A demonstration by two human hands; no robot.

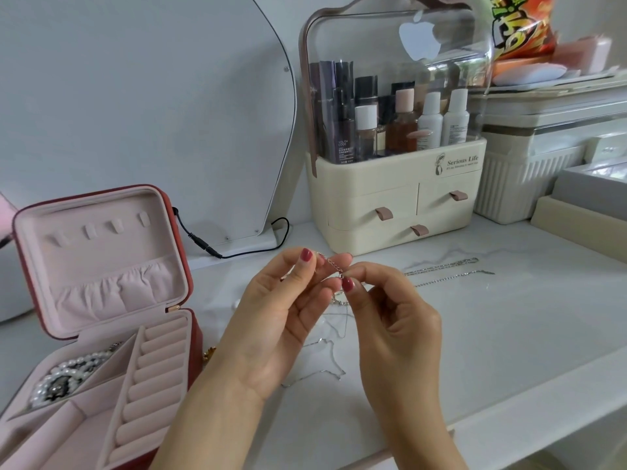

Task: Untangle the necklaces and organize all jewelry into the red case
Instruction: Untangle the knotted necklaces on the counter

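Note:
Above the white table, my left hand and my right hand pinch the clasp end of a thin silver necklace between thumb and forefinger. The rest of this chain hangs down between my hands and trails onto the table. Two more silver chains lie stretched out to the right. The red case stands open at the left, pink inside, with a pearl necklace in its left compartment and empty ring rolls beside it.
A cream cosmetics organiser with drawers and bottles stands behind my hands. A mirror with a black cable is at the back left. White storage boxes fill the right side. The table's front edge runs diagonally at lower right.

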